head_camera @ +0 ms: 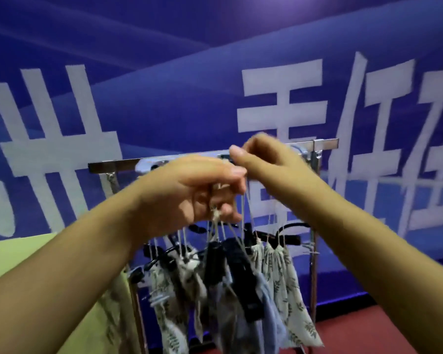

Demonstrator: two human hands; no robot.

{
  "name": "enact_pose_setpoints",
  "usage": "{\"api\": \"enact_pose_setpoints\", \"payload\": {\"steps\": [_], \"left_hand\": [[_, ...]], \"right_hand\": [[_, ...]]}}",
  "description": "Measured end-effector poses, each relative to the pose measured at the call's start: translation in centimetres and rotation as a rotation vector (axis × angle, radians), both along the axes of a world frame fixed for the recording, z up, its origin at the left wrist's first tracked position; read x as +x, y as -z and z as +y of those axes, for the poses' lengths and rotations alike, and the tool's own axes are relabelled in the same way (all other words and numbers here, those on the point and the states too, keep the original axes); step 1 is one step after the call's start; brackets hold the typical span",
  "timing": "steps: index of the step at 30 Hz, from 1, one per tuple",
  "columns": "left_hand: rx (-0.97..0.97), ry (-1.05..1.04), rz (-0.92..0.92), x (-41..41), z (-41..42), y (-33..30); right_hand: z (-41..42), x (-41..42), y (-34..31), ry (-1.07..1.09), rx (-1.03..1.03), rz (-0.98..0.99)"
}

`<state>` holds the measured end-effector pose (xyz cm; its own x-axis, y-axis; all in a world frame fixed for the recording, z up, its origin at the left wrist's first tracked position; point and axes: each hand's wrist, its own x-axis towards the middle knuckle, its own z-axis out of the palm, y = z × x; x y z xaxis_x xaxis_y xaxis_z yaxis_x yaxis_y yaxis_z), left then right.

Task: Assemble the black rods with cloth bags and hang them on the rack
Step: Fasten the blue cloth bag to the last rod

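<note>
Blue wall banner [164, 103] with large white Chinese characters, blurred and cropped, not legible. Red floor [368, 325]; yellow-green bench [16, 261] at lower left. Left hand [189, 190] closed on a bunch of drawstrings [216, 221]; right hand [258, 154] pinching one string above it. Leaf-print cloth bags [281, 272] and black rods [243, 272] hang below, before the metal rack [325, 144]
</note>
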<state>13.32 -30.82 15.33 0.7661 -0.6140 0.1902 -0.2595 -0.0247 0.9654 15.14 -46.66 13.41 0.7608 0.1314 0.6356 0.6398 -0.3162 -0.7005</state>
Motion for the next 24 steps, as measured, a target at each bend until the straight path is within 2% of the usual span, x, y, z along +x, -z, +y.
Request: {"api": "enact_pose_setpoints", "payload": {"steps": [2,4,7,10,12,14,20,24], "left_hand": [[-0.039,0.037,0.056,0.6,-2.3,0.5],[-0.101,0.047,0.159,2.1,-4.8,1.1],[-0.129,0.032,0.314,5.4,-7.6,1.7],[-0.008,0.014,0.332,8.4,-9.2,2.6],[0.108,-0.004,0.269,10.1,-10.3,3.3],[0.154,-0.032,0.180,11.3,-11.7,3.4],[0.180,-0.412,-0.147,17.1,-18.0,3.5],[0.273,-0.666,-0.330,20.2,-20.4,4.9]], "right_hand": [[-1.5,0.0,1.6,-0.393,0.148,0.364],[-3.5,0.5,3.4,-0.560,0.272,0.575],[-8.8,2.5,5.6,-0.592,0.312,0.611],[-13.8,4.3,6.7,-0.606,0.341,0.620],[-16.0,5.2,6.6,-0.514,0.386,0.609],[-16.9,5.9,5.6,-0.310,0.416,0.570],[-16.8,14.1,3.5,0.459,0.236,0.156],[-16.2,19.1,4.0,0.582,0.211,0.156]]}}
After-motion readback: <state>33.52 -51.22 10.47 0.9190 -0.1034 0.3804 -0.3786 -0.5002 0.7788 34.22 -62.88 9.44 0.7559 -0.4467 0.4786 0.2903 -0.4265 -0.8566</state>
